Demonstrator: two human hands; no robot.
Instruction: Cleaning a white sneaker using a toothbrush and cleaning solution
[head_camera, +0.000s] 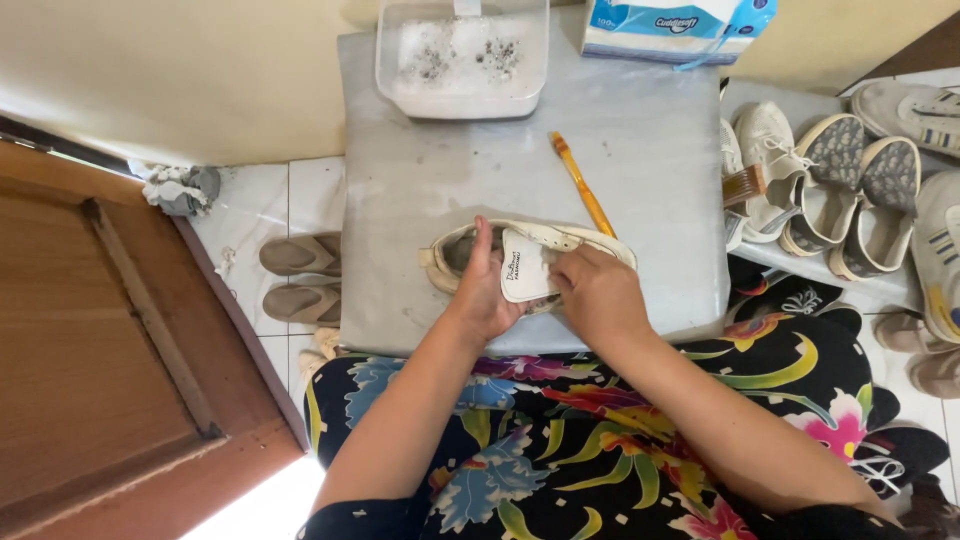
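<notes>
A white sneaker (560, 238) lies on its side on a grey table (430, 190), its opening toward me. My left hand (482, 290) grips the heel end, thumb reaching into the opening. My right hand (598, 292) holds the toe side and pinches the white tongue (522, 268), which is pulled out and folded back. Just beyond the shoe an orange-handled brush (582, 184) rests on the table.
A clear tub of soapy water (462, 55) and a tissue pack (675, 25) sit at the table's far edge. Several white shoes (850, 190) lie on the right. Brown sandals (300, 275) lie on the floor at left beside a wooden door (100, 360).
</notes>
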